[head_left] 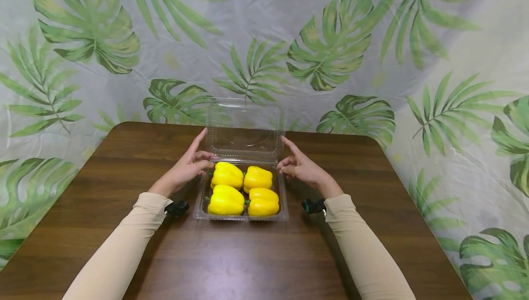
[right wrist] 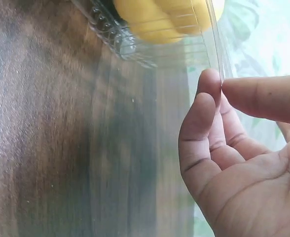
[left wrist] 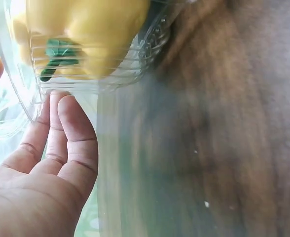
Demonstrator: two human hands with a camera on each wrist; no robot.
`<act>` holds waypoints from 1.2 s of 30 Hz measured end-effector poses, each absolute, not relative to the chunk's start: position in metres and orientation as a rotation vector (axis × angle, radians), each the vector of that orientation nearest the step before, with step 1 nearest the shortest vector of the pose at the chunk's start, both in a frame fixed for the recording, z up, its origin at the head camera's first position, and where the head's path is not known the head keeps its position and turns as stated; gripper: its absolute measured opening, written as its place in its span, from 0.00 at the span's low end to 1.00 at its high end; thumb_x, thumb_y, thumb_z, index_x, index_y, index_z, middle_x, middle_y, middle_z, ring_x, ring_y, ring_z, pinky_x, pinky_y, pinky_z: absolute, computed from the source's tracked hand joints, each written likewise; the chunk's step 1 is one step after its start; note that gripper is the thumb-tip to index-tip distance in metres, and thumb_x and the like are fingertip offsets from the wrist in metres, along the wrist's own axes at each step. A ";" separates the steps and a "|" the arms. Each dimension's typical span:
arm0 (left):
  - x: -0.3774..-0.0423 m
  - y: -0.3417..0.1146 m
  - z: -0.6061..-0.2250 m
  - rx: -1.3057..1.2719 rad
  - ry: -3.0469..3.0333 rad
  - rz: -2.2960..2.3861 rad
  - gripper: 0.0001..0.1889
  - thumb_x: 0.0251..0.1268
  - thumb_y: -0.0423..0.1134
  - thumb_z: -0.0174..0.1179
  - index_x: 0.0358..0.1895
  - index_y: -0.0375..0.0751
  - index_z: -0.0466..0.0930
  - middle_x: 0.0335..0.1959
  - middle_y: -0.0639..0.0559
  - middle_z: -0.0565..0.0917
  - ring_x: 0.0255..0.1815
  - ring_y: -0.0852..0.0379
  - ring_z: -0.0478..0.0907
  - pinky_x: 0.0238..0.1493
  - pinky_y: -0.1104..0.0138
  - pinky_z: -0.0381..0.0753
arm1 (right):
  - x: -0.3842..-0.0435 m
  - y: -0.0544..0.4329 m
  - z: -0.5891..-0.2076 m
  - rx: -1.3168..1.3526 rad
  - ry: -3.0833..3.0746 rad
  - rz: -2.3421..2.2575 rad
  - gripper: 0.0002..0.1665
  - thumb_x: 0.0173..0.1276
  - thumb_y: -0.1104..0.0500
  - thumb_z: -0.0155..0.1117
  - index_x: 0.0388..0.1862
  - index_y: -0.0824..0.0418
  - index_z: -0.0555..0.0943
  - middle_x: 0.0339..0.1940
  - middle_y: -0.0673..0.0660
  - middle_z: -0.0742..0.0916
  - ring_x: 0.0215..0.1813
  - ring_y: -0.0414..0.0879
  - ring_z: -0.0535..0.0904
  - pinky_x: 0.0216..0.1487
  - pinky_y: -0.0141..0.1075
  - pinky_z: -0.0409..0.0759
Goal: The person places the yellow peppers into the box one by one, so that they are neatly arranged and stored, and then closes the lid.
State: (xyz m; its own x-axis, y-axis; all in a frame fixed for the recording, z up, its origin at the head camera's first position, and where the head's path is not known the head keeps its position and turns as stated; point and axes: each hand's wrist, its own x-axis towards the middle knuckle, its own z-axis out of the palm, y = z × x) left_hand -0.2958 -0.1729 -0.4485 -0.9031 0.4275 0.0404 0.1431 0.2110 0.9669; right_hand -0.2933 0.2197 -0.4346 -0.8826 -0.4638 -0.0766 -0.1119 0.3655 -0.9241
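Observation:
A clear plastic clamshell container (head_left: 199, 216) sits mid-table with its lid (head_left: 245, 121) raised at the back. Several yellow bell peppers lie inside in two rows, among them the front-left bell pepper (head_left: 225, 200) and the back-right bell pepper (head_left: 258, 178). My left hand (head_left: 183, 171) holds the container's left rim near the hinge, index finger stretched up to the lid's edge. In the left wrist view, fingertips (left wrist: 71, 111) meet the ribbed wall, below a green stem (left wrist: 61, 55). My right hand (head_left: 305, 169) pinches the right rim between thumb (right wrist: 258, 96) and fingers, index finger also at the lid.
The brown wooden table (head_left: 363, 245) has rounded far corners. Behind it hangs a pale cloth (head_left: 264, 24) printed with green leaves, close behind the lid. Black straps with small devices (head_left: 177, 208) are on both wrists, over beige sleeves.

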 end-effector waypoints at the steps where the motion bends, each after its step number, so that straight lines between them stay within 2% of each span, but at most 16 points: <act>1: -0.296 -0.173 -0.448 0.539 2.252 1.759 0.53 0.81 0.30 0.57 0.89 0.73 0.30 0.70 0.26 0.77 0.61 0.44 0.81 0.47 0.62 0.82 | -0.294 0.219 -0.434 -0.500 2.311 -1.524 0.57 0.82 0.71 0.57 0.92 0.40 0.38 0.52 0.69 0.87 0.47 0.49 0.83 0.49 0.44 0.80; 6: -0.297 -0.171 -0.442 0.535 2.282 1.761 0.50 0.82 0.31 0.56 0.89 0.71 0.32 0.71 0.27 0.76 0.64 0.35 0.81 0.52 0.60 0.82 | -0.294 0.217 -0.427 -0.458 2.311 -1.522 0.57 0.82 0.71 0.57 0.92 0.36 0.38 0.55 0.69 0.85 0.50 0.50 0.84 0.52 0.48 0.82; 13: -0.296 -0.175 -0.436 0.535 2.293 1.754 0.46 0.84 0.38 0.57 0.89 0.69 0.36 0.76 0.30 0.73 0.73 0.30 0.75 0.66 0.40 0.80 | -0.291 0.218 -0.415 -0.447 2.337 -1.489 0.57 0.82 0.68 0.59 0.91 0.34 0.39 0.63 0.72 0.82 0.59 0.58 0.85 0.60 0.56 0.85; 17: -0.293 -0.178 -0.433 0.538 2.296 1.757 0.42 0.85 0.41 0.57 0.89 0.65 0.40 0.78 0.30 0.70 0.76 0.29 0.72 0.69 0.35 0.76 | -0.288 0.220 -0.409 -0.477 2.353 -1.471 0.55 0.83 0.67 0.59 0.92 0.38 0.40 0.66 0.74 0.80 0.63 0.64 0.84 0.63 0.60 0.83; 22: -0.289 -0.181 -0.430 0.543 2.298 1.759 0.38 0.87 0.44 0.55 0.89 0.61 0.45 0.79 0.29 0.67 0.78 0.29 0.69 0.69 0.33 0.75 | -0.284 0.222 -0.406 -0.504 2.370 -1.437 0.54 0.83 0.65 0.60 0.92 0.39 0.40 0.69 0.74 0.80 0.66 0.65 0.82 0.62 0.58 0.84; 26: -0.283 -0.183 -0.426 0.527 2.310 1.743 0.35 0.89 0.48 0.51 0.89 0.58 0.47 0.78 0.29 0.68 0.77 0.29 0.70 0.66 0.36 0.79 | -0.281 0.224 -0.403 -0.510 2.359 -1.419 0.52 0.85 0.60 0.59 0.92 0.38 0.40 0.72 0.72 0.79 0.70 0.65 0.81 0.64 0.57 0.84; 36: -0.270 -0.186 -0.417 0.517 2.328 1.706 0.32 0.90 0.53 0.45 0.87 0.51 0.51 0.80 0.29 0.67 0.77 0.28 0.69 0.60 0.44 0.82 | -0.269 0.229 -0.397 -0.546 2.316 -1.389 0.46 0.89 0.51 0.53 0.92 0.40 0.40 0.79 0.73 0.73 0.76 0.71 0.76 0.70 0.63 0.80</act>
